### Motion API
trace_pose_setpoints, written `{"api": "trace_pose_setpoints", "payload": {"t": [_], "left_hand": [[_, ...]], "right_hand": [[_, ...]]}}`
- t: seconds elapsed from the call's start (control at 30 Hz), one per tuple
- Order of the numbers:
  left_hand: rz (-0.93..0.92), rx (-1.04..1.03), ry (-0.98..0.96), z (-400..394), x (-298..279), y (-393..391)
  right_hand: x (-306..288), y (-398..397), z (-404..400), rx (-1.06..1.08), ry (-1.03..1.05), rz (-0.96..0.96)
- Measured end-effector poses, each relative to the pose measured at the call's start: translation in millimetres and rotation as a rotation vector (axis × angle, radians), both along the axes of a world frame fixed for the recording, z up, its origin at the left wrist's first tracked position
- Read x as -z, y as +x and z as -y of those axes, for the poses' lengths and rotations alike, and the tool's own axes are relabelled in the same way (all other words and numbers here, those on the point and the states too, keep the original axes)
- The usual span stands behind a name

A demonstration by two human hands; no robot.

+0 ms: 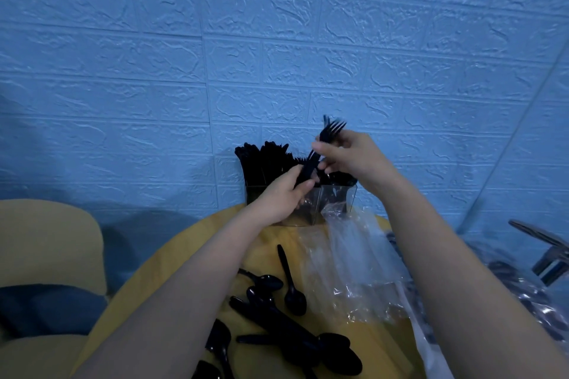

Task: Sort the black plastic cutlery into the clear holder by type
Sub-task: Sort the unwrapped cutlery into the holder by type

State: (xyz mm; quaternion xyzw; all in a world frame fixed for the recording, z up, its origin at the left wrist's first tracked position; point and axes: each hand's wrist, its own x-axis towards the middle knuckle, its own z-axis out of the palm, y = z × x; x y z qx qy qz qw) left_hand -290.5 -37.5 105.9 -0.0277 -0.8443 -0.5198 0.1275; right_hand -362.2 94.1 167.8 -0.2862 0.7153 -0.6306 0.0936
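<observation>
Forks (326, 135) sit bunched in both your hands just above the clear holder (338, 197), tines up and away, handles slanting down toward it. Your left hand (284, 194) pinches the handle ends; your right hand (348, 157) grips higher, nearer the tines. The holder lies directly below, so lower handle-first along that slant.

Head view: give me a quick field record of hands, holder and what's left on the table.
left hand: grips the handle end of the forks
right hand: pinches the forks higher up, tines up
holder: clear, against the wall, already packed with black cutlery
spoons: loose on the yellow table
plastic bag: crumpled, right of the spoons
</observation>
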Motion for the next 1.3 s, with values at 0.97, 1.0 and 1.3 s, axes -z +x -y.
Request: {"api": "trace_pose_setpoints", "payload": {"t": [0.97,1.0,1.3], "left_hand": [[-0.061,-0.242,-0.931,18.2,29.9,-17.9],[-0.059,-0.243,-0.935,18.7,30.1,-17.8],[-0.034,-0.258,-0.965,15.7,30.6,-14.7]], "right_hand": [[35.5,-36.8,22.3,0.292,0.419,-0.245],[41.4,-35.9,24.3,0.283,0.469,-0.282],[58.2,-18.8,21.9,0.152,0.508,-0.723]]}}
